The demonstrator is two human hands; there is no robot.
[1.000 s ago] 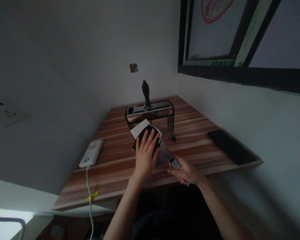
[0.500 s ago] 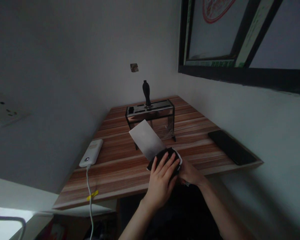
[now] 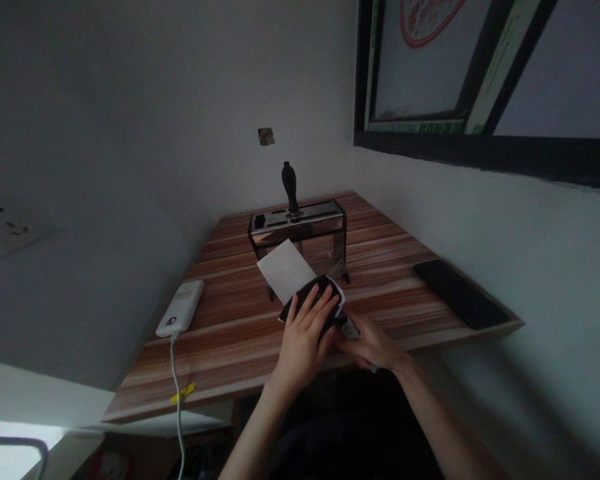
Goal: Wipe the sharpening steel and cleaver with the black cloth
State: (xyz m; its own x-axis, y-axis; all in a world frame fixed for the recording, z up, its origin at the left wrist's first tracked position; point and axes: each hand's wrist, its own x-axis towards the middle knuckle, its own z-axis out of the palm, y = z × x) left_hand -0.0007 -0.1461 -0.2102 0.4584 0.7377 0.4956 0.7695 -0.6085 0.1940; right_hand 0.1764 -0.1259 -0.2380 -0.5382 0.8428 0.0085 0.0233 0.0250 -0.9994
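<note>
A cleaver with a broad pale metal blade (image 3: 283, 267) is held over the front part of the table, its blade slanting up to the left. My right hand (image 3: 375, 341) is closed around its handle end, which the fingers mostly hide. A black cloth with a white edge (image 3: 304, 292) lies across the blade near the handle. My left hand (image 3: 303, 337) presses this cloth against the blade, fingers bent over it. Behind the blade stands a knife block (image 3: 300, 230) with a metal top and clear sides. One black-handled tool (image 3: 289, 185) sticks up from it.
The wood-grain table (image 3: 230, 340) meets walls at the left, back and right. A white power bank (image 3: 181, 308) with a cable (image 3: 176, 377) lies at the left. A black phone (image 3: 460, 293) rests along the right edge. A dark-framed window (image 3: 430, 143) is above.
My left hand and the cloth have slid up the blade, to the left and away from the handle. More of the handle end shows by my right hand. The view has shifted slightly.
</note>
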